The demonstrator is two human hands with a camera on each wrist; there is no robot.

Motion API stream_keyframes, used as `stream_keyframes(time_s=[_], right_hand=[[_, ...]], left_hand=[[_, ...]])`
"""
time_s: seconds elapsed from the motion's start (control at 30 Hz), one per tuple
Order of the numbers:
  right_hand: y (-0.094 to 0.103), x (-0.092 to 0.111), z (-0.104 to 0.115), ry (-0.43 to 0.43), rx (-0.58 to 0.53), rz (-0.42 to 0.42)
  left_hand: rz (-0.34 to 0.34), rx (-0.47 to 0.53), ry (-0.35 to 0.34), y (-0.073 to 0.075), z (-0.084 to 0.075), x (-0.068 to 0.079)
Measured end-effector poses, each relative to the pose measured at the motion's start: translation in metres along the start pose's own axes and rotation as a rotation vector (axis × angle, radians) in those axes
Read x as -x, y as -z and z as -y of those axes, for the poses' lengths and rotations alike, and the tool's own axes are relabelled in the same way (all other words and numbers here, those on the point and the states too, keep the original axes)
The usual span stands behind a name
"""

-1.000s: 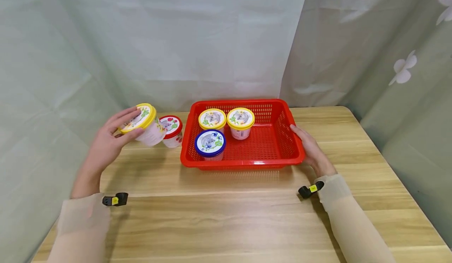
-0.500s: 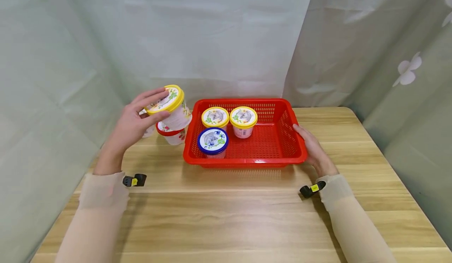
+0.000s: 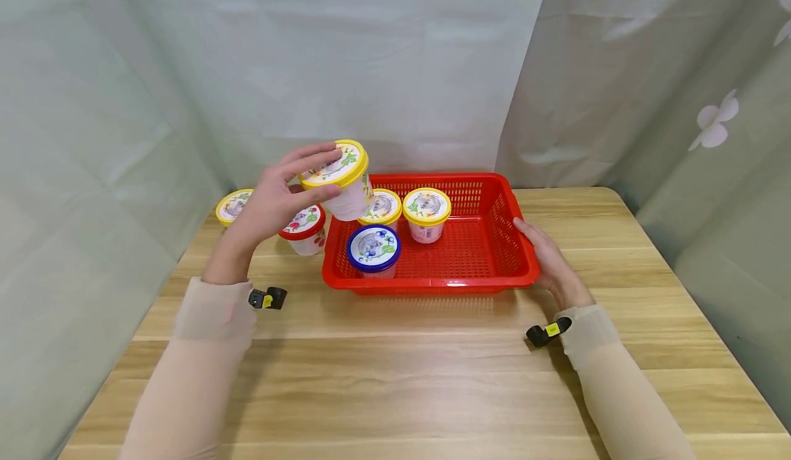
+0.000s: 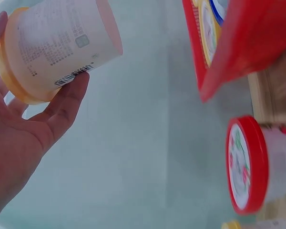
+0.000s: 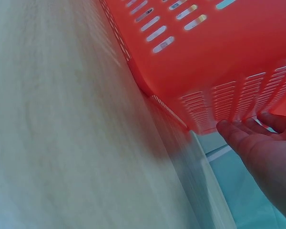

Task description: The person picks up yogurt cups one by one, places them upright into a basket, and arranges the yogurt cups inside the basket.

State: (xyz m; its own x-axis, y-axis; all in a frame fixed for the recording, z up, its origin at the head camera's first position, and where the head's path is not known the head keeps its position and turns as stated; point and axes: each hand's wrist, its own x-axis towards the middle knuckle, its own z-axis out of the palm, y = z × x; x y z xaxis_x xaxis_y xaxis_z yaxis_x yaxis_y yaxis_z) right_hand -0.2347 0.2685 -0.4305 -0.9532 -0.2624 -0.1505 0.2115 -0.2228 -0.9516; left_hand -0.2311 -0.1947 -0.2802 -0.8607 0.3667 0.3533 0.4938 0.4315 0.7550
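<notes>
My left hand (image 3: 274, 196) grips a tub with a yellow lid (image 3: 346, 198), thumb and fingers around the lid. It is held in the air, tilted, over the back left corner of a red plastic basket (image 3: 454, 283). Barcode and small print show on the tub's wall (image 4: 62, 43) in the left wrist view. Inside the basket, toward the left, stand two yellow-lidded tubs (image 3: 426, 213) and a blue-lidded tub (image 3: 373, 248); the held tub partly covers one. My right hand (image 3: 546, 257) holds the basket's right side, its fingers (image 5: 240, 136) against the slotted outer wall.
Left of the basket, a red-lidded tub (image 3: 307, 233) stands close by on the wooden table (image 3: 402, 377). Farther left, another yellow-lidded tub (image 3: 235, 203) is partly behind my left arm. Pale curtains (image 3: 371, 69) hang behind the table and at both sides.
My left hand has carried the yellow-lidded tub up and to the right, from beside the red-lidded tub to over the basket's corner. The right hand stays at the basket's side.
</notes>
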Motion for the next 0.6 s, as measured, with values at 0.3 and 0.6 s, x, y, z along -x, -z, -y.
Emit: stream_keyframes(time_s=[0.3, 0.6], right_hand=[[-0.001, 0.000, -0.001, 0.007, -0.013, 0.008], [0.001, 0.001, -0.001, 0.007, 0.000, 0.019]], left_hand=[[0.062, -0.002, -0.038, -0.016, -0.013, -0.026], [0.114, 0.017, -0.048, -0.028, -0.018, -0.040]])
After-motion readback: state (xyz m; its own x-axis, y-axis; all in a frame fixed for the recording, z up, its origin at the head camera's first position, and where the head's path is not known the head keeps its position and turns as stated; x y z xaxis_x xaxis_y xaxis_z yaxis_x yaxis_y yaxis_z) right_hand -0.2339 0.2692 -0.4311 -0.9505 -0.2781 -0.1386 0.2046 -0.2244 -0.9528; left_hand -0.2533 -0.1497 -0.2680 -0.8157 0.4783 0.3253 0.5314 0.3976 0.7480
